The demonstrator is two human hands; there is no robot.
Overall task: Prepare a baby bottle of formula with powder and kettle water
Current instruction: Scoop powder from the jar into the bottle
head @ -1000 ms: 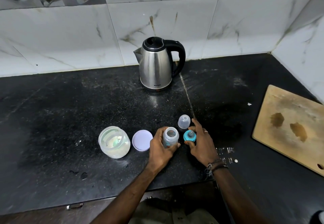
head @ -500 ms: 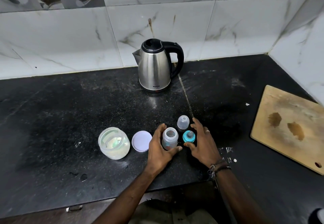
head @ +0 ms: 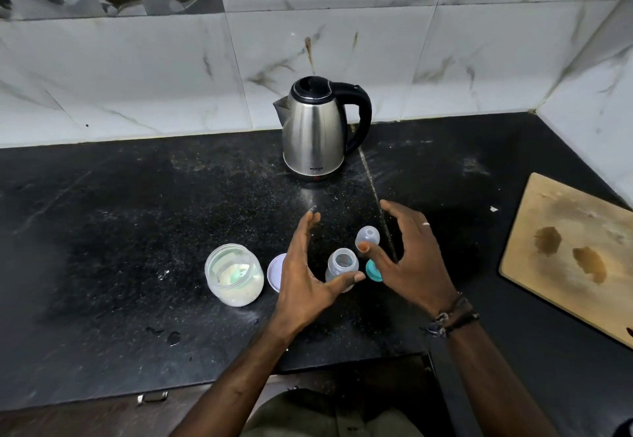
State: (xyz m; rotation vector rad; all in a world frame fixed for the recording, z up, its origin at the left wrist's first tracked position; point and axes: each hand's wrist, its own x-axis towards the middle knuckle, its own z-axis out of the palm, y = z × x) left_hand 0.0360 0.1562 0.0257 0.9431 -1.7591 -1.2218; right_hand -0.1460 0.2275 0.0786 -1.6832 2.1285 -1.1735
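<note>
An open clear baby bottle (head: 340, 265) stands upright on the black counter (head: 137, 217). My left hand (head: 308, 269) hovers over its left side, fingers spread, holding nothing. My right hand (head: 411, 258) is raised to its right, open too, partly covering the teal nipple ring (head: 371, 270). The clear bottle cap (head: 367, 236) sits just behind. To the left stands an open plastic jar of white powder (head: 234, 275) with a scoop inside, its white lid (head: 275, 270) lying beside it. A steel kettle (head: 315, 128) with a black handle stands by the wall.
A wooden cutting board (head: 568, 251) lies at the right near the tiled side wall. Powder dust and a few dark spots mark the counter. The counter's front edge runs below my forearms.
My left hand has let go of the bottle. Both hands have lifted and spread open, reaching farther back over the counter toward the kettle.
</note>
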